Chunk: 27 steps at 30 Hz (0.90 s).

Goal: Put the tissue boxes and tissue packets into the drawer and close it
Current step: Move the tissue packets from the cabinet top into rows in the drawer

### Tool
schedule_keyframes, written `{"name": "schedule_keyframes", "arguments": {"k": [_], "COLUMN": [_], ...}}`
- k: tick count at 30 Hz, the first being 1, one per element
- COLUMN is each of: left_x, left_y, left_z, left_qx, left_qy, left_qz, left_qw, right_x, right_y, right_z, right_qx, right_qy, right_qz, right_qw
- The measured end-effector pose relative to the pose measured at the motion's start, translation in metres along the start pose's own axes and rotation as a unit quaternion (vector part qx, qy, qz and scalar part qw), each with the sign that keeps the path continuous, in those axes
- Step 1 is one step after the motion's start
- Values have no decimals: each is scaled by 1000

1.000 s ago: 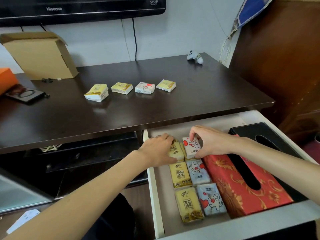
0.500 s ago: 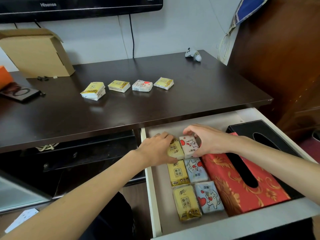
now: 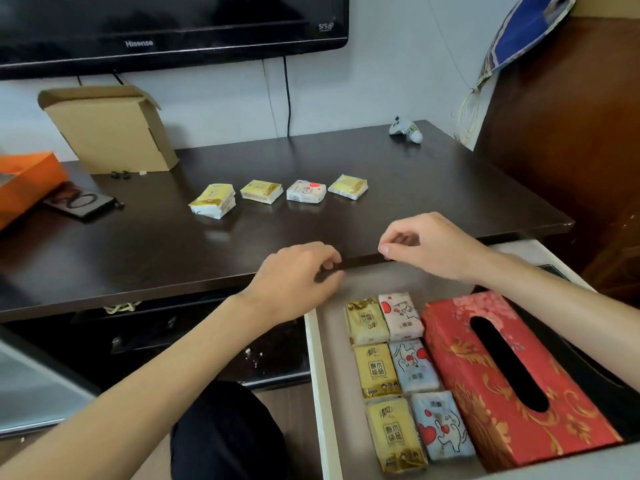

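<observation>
Both our hands are empty and hang over the table's front edge, above the back of the open drawer (image 3: 313, 375). The left hand (image 3: 294, 275) has its fingers loosely curled on nothing; the right hand (image 3: 427, 249) has thumb and forefinger nearly together, also on nothing.

What could go wrong, as we judge it: four packets wait on the table (image 3: 138, 244) in a row, and the leftmost packet (image 3: 212, 200) looks like a thicker bundle, so a quick pinch there may lift only part of it. The wrappers look slick, and a loose grip could drop a packet behind the drawer or onto the floor. In the drawer the free room lies at the back and along the left side; a packet laid on top of the others might catch under the table's edge when we push the drawer shut. Shutting it too soon would leave packets outside.

The other three on the table are a yellow packet (image 3: 260, 191), a white packet (image 3: 306, 191) with red marks, and another yellow one (image 3: 347, 186), each apart from its neighbour. In the drawer six packets (image 3: 396, 372) lie flat in two touching columns, yellow on the left, pink and blue on the right. Against them sits the red box (image 3: 478, 382), with a black box (image 3: 595, 379) behind it, mostly hidden.
</observation>
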<state>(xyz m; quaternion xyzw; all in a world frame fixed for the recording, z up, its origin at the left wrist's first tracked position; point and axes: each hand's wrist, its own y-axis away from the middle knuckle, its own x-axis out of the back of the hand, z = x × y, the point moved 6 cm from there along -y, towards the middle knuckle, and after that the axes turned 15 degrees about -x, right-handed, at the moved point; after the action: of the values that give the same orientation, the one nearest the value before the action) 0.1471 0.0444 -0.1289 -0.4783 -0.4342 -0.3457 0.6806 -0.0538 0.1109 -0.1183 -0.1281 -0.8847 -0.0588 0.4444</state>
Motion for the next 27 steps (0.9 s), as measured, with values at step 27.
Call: {"name": "schedule_keyframes", "arguments": {"k": [27], "left_x": [51], "left_y": [2], "left_z": [-289], "left_qx": [143], "left_qy": [49], "left_qz": [-130], "left_qw": [980], "right_x": [-134], "right_y": [-261], "right_z": [-150], "right_qx": [0], "right_qy": [210], "right_qz": [-27], "right_qw": [977]}}
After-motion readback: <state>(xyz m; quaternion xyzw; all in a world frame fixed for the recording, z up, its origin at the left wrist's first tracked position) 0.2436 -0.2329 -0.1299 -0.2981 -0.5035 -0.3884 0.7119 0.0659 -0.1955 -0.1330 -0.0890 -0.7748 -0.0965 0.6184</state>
